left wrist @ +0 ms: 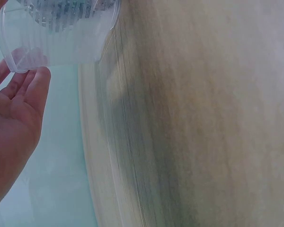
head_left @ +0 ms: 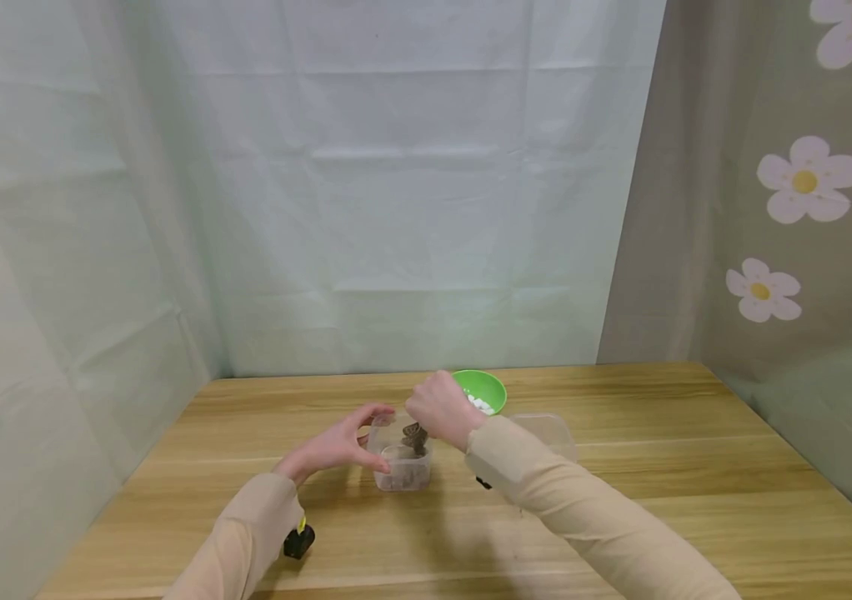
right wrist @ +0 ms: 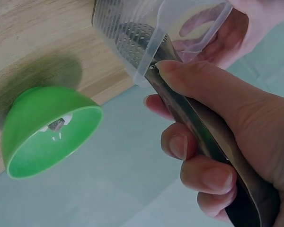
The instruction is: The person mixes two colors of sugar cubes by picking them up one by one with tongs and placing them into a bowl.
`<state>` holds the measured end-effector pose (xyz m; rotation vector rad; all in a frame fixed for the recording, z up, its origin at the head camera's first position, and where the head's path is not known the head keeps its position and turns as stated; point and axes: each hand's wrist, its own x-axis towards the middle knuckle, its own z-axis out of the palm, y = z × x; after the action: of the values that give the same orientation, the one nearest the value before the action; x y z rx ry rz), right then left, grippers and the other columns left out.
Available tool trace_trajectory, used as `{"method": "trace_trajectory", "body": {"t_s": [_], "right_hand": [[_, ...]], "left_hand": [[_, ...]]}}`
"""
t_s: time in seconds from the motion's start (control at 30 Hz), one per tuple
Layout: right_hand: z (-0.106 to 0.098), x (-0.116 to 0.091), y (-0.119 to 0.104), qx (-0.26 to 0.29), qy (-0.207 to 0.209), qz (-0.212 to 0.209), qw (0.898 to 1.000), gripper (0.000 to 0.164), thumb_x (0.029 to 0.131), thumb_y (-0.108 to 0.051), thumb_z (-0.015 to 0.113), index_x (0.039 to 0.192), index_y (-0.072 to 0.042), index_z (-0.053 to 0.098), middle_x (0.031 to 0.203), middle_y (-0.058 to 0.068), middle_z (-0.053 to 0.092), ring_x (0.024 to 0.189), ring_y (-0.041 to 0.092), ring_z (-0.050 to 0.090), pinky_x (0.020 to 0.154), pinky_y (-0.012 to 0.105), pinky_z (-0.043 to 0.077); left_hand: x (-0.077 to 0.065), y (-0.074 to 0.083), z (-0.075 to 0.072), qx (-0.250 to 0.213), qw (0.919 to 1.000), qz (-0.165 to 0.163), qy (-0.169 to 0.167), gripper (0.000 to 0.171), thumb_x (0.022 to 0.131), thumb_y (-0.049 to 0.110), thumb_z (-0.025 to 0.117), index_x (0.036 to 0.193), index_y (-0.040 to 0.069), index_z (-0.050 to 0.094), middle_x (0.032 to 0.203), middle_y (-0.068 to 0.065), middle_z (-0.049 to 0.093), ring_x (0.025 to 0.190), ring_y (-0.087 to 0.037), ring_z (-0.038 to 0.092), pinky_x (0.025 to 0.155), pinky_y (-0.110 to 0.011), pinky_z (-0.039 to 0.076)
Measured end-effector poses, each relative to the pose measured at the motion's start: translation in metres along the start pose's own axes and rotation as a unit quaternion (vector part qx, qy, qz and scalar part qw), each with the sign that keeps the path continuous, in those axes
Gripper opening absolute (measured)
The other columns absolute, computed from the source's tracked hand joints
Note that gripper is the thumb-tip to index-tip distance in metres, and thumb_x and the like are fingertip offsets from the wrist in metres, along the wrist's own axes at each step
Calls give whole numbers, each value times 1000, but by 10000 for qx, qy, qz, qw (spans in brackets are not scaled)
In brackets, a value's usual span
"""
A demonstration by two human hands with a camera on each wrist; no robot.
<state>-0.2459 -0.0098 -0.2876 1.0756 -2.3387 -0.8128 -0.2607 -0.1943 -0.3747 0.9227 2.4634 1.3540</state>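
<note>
A clear plastic container (head_left: 403,477) stands on the wooden table, with my left hand (head_left: 343,443) gripping its left side, thumb at the front and fingers behind. In the left wrist view, fingertips (left wrist: 40,78) touch the container's corner. My right hand (right wrist: 217,123) holds metal tongs (right wrist: 187,111), thumb along one arm and fingers curled round the other. Their perforated end dips inside the container. Just behind the right hand is a green bowl (head_left: 488,385) with small white pieces (head_left: 480,405); a greyish piece (right wrist: 57,125) also shows in it.
To the right of the container, partly behind my right forearm, lies a clear plastic lid or tray (head_left: 555,432). Pale curtains (head_left: 411,208) hang behind the table (head_left: 659,467) and on its left; a flowered cloth (head_left: 801,350) hangs along the right.
</note>
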Motion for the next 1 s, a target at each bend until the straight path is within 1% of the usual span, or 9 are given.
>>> {"method": "trace_trajectory", "body": {"t_s": [0.13, 0.33, 0.43, 0.5, 0.63, 0.7, 0.83, 0.9, 1.0], "right_hand": [[3, -1, 2, 200, 53, -79, 9998, 12, 52, -12, 52, 46, -17, 44, 41, -7, 35, 36, 6, 30, 30, 19, 26], [9, -5, 8, 850, 232, -137, 9960, 15, 49, -18, 57, 46, -17, 42, 42, -7, 35, 37, 7, 31, 32, 20, 27], [14, -7, 12, 1139, 223, -146, 9931, 22, 51, -25, 58, 45, -17, 39, 42, -7, 34, 37, 7, 31, 32, 19, 27], [17, -10, 14, 1386, 150, -132, 9901, 25, 53, -31, 58, 45, -17, 39, 42, -7, 34, 37, 7, 32, 31, 17, 27], [21, -15, 20, 1944, -101, 7, 9809, 27, 58, -39, 54, 45, -18, 42, 42, -8, 36, 36, 7, 33, 31, 17, 27], [23, -19, 23, 2212, -155, 89, 9751, 24, 59, -40, 52, 47, -20, 47, 43, -9, 37, 37, 6, 34, 30, 18, 27], [27, -27, 29, 2676, 74, 145, 9634, 22, 58, -44, 51, 56, -23, 56, 49, -12, 38, 42, 4, 33, 33, 17, 28], [31, -31, 32, 2902, 227, 132, 9566, 28, 58, -48, 48, 52, -21, 54, 47, -13, 34, 41, 2, 30, 33, 16, 25], [36, -36, 35, 3245, 334, 115, 9452, 39, 58, -52, 42, 40, -18, 40, 39, -11, 24, 37, 3, 21, 32, 16, 18]], "left_hand": [[0, 0, 1, 20, 10000, -3, 30, 68, 55, 20, 63, 111, 22, 24, 109, 6, 26, 98, -13, 22, 74, -37, 23], [0, 0, 1, 2, 10000, 35, 22, 68, 55, 19, 63, 110, 23, 24, 110, 2, 26, 98, -13, 21, 74, -38, 23], [-1, 0, 1, 23, 10000, 40, 22, 68, 55, 20, 63, 110, 23, 24, 110, 4, 25, 99, -13, 21, 74, -38, 23], [-1, 0, 1, 68, 10000, -35, 41, 68, 55, 21, 63, 110, 24, 24, 109, 6, 25, 99, -12, 21, 74, -36, 24], [0, 0, 1, 87, 10000, -21, 32, 68, 55, 20, 63, 110, 24, 24, 110, 2, 25, 99, -13, 21, 74, -37, 24], [0, 0, 1, 99, 9999, -8, 26, 67, 55, 20, 63, 110, 24, 23, 111, 0, 24, 99, -14, 20, 74, -37, 24], [-1, 1, 1, 109, 9999, 11, 43, 68, 55, 19, 63, 110, 24, 23, 111, -1, 24, 100, -16, 20, 73, -38, 24], [-1, 1, 1, 117, 9999, 9, 58, 68, 55, 19, 63, 110, 23, 23, 111, -1, 24, 100, -17, 19, 72, -38, 25], [-1, 2, 1, 123, 9999, 17, 65, 69, 55, 19, 63, 111, 20, 23, 111, -1, 24, 100, -18, 19, 72, -38, 25]]}}
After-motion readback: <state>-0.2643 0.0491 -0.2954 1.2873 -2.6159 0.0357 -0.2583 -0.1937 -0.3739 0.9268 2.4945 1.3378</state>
